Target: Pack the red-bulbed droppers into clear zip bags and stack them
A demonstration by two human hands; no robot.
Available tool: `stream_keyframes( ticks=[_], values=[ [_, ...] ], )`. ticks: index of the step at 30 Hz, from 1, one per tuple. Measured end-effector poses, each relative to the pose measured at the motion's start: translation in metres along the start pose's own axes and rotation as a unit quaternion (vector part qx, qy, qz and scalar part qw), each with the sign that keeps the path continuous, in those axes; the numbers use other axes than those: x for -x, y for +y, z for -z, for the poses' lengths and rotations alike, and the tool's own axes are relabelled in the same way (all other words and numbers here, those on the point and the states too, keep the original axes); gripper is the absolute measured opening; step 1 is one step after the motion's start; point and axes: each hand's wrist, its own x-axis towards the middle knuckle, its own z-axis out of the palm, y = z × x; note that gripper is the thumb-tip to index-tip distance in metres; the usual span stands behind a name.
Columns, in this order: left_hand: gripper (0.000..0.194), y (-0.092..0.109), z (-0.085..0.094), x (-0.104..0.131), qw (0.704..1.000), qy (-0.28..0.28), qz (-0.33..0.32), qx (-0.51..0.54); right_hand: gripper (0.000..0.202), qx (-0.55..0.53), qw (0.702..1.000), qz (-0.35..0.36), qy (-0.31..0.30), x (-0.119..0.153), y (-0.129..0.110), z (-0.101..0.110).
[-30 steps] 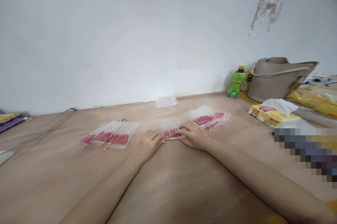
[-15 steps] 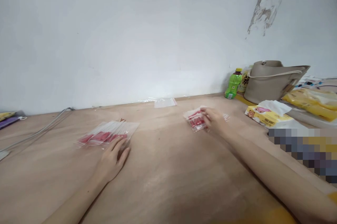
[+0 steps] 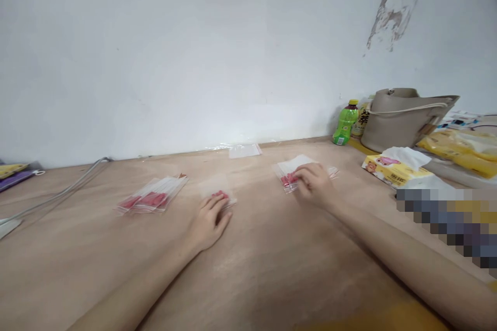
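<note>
My left hand point(image 3: 209, 222) lies with outstretched fingers on a small clear zip bag point(image 3: 230, 201) holding red pieces, pressing it against the table. To the left of this hand, several overlapping zip bags with red contents point(image 3: 153, 199) form a fanned pile. My right hand point(image 3: 314, 183) is curled, its fingertips closed at the edge of a zip bag with red pieces point(image 3: 289, 178) on the right pile. The fingers cover part of that bag, and the exact kind of red pieces is too blurred to tell.
A flat white bag point(image 3: 245, 151) lies by the wall. At the right stand a green bottle point(image 3: 345, 123), a beige handbag point(image 3: 399, 124) and a yellow tissue box point(image 3: 392, 171). A grey cable point(image 3: 73, 186) and purple packet point(image 3: 17, 180) lie at the left.
My left hand has moved right, away from the left pile, bringing one zip bag with it. My right hand stays at the right pile, its fingers now more curled.
</note>
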Motion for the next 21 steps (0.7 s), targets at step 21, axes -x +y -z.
stream_keyframes(
  ticks=[21],
  values=[
    [0.030,0.001,-0.019,-0.043,0.977,-0.119,-0.115,0.137,0.034,-0.241,0.960,0.030,-0.139,0.008,-0.028,-0.052]
  ],
)
